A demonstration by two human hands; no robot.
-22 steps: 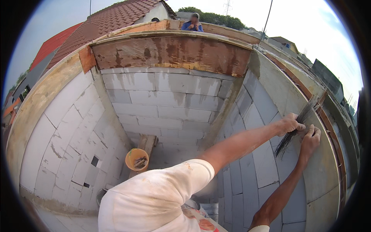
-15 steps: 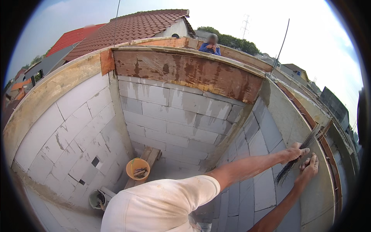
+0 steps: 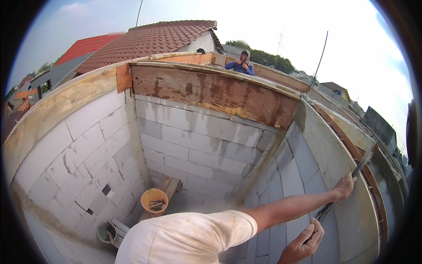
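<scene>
Orange bucket [image 3: 154, 202], scraps inside.

Left hand [image 3: 344, 186] outstretched and gripping, right hand [image 3: 303, 243] clenched lower.

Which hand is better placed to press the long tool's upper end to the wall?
Probably the left hand: it rests higher on the long tool; the right hand grips its lower end.

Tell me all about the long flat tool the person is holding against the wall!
The long, flat, dark grey metal tool looks thin and worn. It leans slantwise against the grey plastered wall on the right. One hand presses near its middle; the other hand grips its lower end. Its top reaches toward the wall's rusty rim.
</scene>
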